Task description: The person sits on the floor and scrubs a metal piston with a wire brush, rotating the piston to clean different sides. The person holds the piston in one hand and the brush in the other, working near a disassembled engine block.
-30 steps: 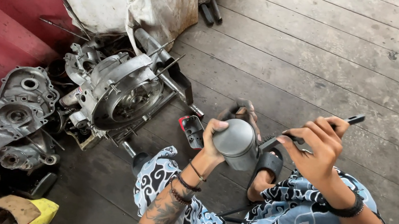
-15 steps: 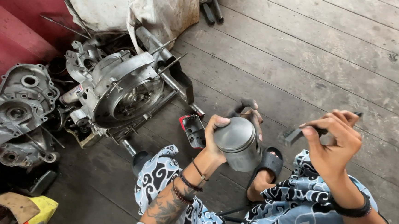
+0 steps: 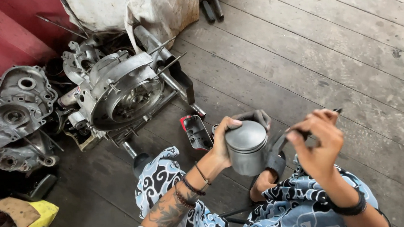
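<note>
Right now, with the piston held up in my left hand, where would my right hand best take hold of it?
Probably the piston's smooth lower skirt, coming from the right: the left hand already covers the left side, and the domed crown on top gives fingers little purchase. The right hand would first need to put down its dark tool.

Taking the large grey cast-metal engine case [image 3: 116, 93] with its round opening as the landmark: everything to its right is bare grey plank floor [image 3: 329, 59], open for a hand all the way to the far edge. Thin steel studs [image 3: 168, 63] jut from the case toward that open side and narrow the approach. To its left a second flat grey engine cover [image 3: 12, 106] lies close, leaving only a cluttered gap. Behind it a dirty white cloth sack [image 3: 158, 11] closes the way. In front, a small red-edged metal part [image 3: 196, 131] lies on the floor, and just beyond that the person's patterned blue-and-white trouser knee [image 3: 161, 174] blocks passage.
</note>
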